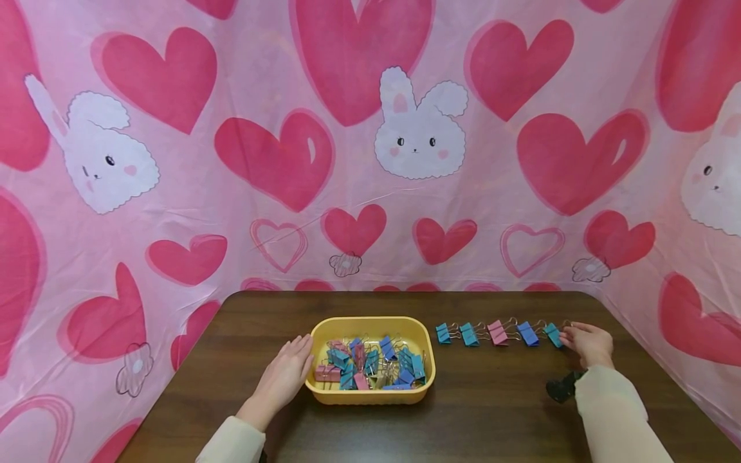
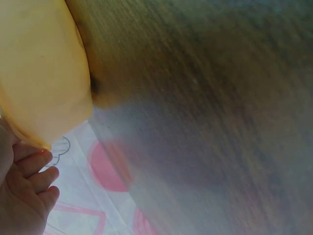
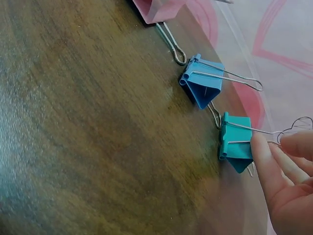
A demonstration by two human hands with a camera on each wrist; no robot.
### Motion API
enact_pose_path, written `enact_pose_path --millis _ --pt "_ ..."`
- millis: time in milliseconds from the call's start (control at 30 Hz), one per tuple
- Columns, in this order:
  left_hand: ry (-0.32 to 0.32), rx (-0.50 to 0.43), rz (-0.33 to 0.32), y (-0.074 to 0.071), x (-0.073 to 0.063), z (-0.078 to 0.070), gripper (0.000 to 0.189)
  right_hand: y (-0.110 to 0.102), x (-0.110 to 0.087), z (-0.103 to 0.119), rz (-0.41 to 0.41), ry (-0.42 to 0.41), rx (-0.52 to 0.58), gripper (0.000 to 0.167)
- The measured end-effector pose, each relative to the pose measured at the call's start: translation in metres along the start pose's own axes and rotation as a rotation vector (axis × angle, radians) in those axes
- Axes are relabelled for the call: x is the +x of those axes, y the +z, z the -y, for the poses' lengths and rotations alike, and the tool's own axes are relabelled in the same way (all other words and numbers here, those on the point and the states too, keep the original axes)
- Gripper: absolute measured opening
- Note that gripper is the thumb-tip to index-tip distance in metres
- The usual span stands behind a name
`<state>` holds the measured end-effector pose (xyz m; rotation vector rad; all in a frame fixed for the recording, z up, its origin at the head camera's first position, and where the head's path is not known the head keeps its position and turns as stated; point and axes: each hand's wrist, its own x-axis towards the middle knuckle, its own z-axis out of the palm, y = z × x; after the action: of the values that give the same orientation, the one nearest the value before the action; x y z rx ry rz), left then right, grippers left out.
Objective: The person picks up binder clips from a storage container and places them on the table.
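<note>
A yellow tray [image 1: 370, 397] holds a jumble of pink, blue and teal binder clips [image 1: 386, 348]. My left hand [image 1: 285, 369] rests against the left side of that tray with its fingers extended. In the left wrist view, the fingers of this hand touch the edge of the tray [image 2: 44, 63]. To the right of the tray runs a row of binder clips. At the row's right end, my right hand [image 1: 589, 344] pinches the wire handle of a teal binder clip [image 3: 238, 139]. A blue binder clip [image 3: 204, 81] sits just beside it.
Further left in the row are a pink binder clip [image 1: 497, 332] and two teal ones, the nearer to the tray being a teal clip [image 1: 443, 333]. Behind the brown table [image 1: 480, 418] hangs a pink cloth [image 1: 359, 193] with hearts and rabbits.
</note>
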<state>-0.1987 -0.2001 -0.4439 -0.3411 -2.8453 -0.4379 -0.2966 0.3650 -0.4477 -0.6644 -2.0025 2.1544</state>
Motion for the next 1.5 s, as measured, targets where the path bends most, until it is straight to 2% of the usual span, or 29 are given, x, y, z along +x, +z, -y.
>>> enact_pose_path --millis 167,300,433,633,733,833,867,900,933,1000,1033,1133,1200,1233,1333,1433,1500 --pt "0.013 0.006 -0.004 0.000 0.000 -0.001 0.043 -0.001 -0.002 0.000 0.041 0.014 0.013 0.060" --pt "0.002 -0.001 0.006 0.000 0.000 -0.001 0.044 -0.002 -0.005 0.000 0.042 0.009 0.029 0.062" --pt "-0.009 -0.006 0.011 0.000 0.000 -0.001 0.044 -0.001 -0.006 0.003 -0.001 -0.014 0.055 0.060" --pt "-0.029 -0.015 0.024 -0.001 0.000 -0.002 0.045 0.006 -0.006 0.020 -0.081 -0.070 0.082 0.057" --pt "-0.033 -0.018 0.022 -0.001 0.000 -0.002 0.045 0.006 0.019 0.017 -0.072 -0.144 0.092 0.053" --pt "-0.030 -0.013 0.016 -0.001 0.000 -0.002 0.045 0.002 0.057 0.008 0.013 -0.238 0.100 0.046" --pt "-0.030 -0.013 0.015 -0.001 0.000 -0.001 0.045 0.003 0.069 0.005 0.048 -0.279 0.134 0.042" --pt "-0.032 -0.016 0.016 -0.001 0.000 -0.001 0.045 0.004 0.079 0.003 0.099 -0.308 0.171 0.039" --pt "-0.032 -0.016 0.016 -0.001 0.000 -0.001 0.045 0.009 0.078 0.007 0.132 -0.328 0.151 0.040" --pt "-0.034 -0.020 0.019 -0.001 0.000 -0.001 0.045 0.023 0.066 0.019 0.199 -0.385 0.143 0.040" --pt "-0.035 -0.022 0.020 -0.001 -0.001 -0.001 0.045 0.033 0.053 0.026 0.211 -0.414 0.131 0.040" --pt "-0.032 -0.022 0.020 0.000 -0.001 -0.001 0.045 0.063 -0.002 0.058 0.258 -0.476 0.064 0.040" --pt "-0.028 -0.022 0.018 0.000 -0.001 -0.001 0.045 0.080 -0.030 0.071 0.295 -0.517 0.083 0.035" --pt "-0.026 -0.021 0.016 0.000 -0.001 -0.001 0.045 0.089 -0.045 0.079 0.295 -0.534 0.041 0.036" --pt "-0.023 -0.021 0.015 -0.001 -0.001 -0.001 0.045 0.108 -0.066 0.087 0.341 -0.575 -0.014 0.036" --pt "-0.023 -0.023 0.014 -0.001 -0.001 -0.001 0.045 0.124 -0.074 0.089 0.365 -0.609 -0.129 0.039" --pt "-0.021 -0.021 0.011 -0.001 -0.001 -0.001 0.045 0.134 -0.079 0.089 0.399 -0.609 -0.161 0.039"
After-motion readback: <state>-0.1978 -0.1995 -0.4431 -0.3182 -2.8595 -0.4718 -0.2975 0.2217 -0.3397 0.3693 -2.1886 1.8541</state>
